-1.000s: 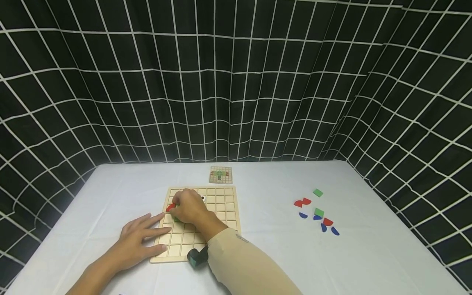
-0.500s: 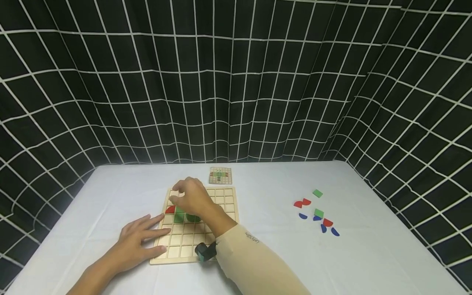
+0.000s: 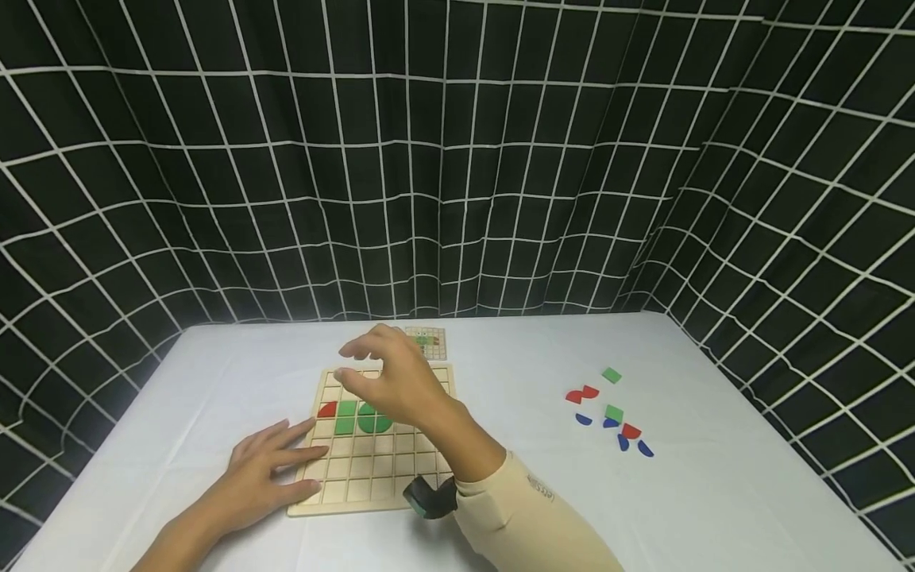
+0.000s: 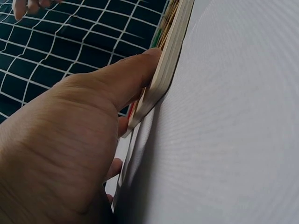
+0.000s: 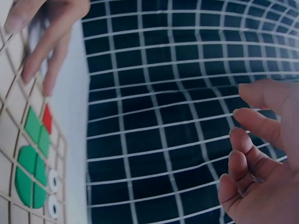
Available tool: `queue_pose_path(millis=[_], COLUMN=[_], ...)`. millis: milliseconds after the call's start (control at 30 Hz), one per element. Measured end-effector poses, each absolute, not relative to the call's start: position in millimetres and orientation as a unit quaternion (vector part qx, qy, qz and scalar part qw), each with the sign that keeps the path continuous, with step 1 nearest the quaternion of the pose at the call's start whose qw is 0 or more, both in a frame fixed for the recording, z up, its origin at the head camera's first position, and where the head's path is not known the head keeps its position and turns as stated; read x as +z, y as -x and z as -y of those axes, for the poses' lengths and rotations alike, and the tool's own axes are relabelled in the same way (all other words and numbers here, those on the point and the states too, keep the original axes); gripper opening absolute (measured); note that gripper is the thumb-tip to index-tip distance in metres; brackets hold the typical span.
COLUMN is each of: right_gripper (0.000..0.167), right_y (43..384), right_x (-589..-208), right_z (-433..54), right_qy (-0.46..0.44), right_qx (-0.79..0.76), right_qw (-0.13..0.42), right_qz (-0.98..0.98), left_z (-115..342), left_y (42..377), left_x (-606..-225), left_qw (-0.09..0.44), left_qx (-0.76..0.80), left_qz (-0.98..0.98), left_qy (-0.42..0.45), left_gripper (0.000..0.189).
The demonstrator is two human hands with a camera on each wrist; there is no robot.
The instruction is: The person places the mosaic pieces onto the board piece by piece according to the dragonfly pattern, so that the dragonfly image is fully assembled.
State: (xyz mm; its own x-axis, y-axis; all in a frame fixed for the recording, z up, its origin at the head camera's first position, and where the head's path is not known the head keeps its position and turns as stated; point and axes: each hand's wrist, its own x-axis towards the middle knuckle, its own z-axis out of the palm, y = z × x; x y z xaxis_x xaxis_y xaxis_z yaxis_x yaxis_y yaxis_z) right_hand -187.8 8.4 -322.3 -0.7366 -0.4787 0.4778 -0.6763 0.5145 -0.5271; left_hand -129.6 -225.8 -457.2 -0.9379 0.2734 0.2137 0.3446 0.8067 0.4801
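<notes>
A wooden grid board (image 3: 360, 469) lies on the white table. My left hand (image 3: 264, 473) rests at its left edge with fingers spread and straight; the thumb lies over the board's rim (image 4: 166, 70) in the left wrist view. Above the board's far part hovers my right hand (image 3: 396, 377), thumb and fingers apart, holding nothing. Set in the grid are a red quarter-circle piece (image 3: 327, 409), green square pieces (image 3: 345, 426) and green rounded pieces (image 3: 368, 423) that form a circle. Two white eye pieces (image 5: 53, 181) show in the right wrist view but hide behind the right hand in the head view.
A small pattern card (image 3: 438, 349) lies behind the board, partly covered by the right hand. Loose pieces lie to the right: red quarter circles (image 3: 631, 430), green squares (image 3: 611, 375) and blue half circles (image 3: 646, 449). A black curtain with white grid lines (image 3: 443, 175) surrounds the table.
My right hand has let go of the red piece, which stays in the grid, and has risen back and to the right, its fingers opening. The left hand stays at the board's edge.
</notes>
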Motion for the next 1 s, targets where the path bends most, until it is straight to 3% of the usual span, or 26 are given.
queue_pose_path(millis=[567, 767, 1000], right_gripper=[0.02, 0.023, 0.03], right_y=[166, 167, 176], right_x=[-308, -306, -311], right_z=[-75, -106, -143], right_qy=[-0.397, -0.392, -0.39], right_qx=[0.432, 0.431, 0.41], right_qw=[0.236, 0.241, 0.206], right_qz=[0.774, 0.776, 0.798], left_z=[226, 226, 227], left_y=[130, 131, 131], left_x=[-457, -459, -460], left_qw=[0.073, 0.072, 0.072], left_qx=[-0.268, -0.267, -0.269], left_qz=[0.947, 0.947, 0.947], left_qy=[0.164, 0.161, 0.158], left_gripper=[0.042, 0.043, 0.043])
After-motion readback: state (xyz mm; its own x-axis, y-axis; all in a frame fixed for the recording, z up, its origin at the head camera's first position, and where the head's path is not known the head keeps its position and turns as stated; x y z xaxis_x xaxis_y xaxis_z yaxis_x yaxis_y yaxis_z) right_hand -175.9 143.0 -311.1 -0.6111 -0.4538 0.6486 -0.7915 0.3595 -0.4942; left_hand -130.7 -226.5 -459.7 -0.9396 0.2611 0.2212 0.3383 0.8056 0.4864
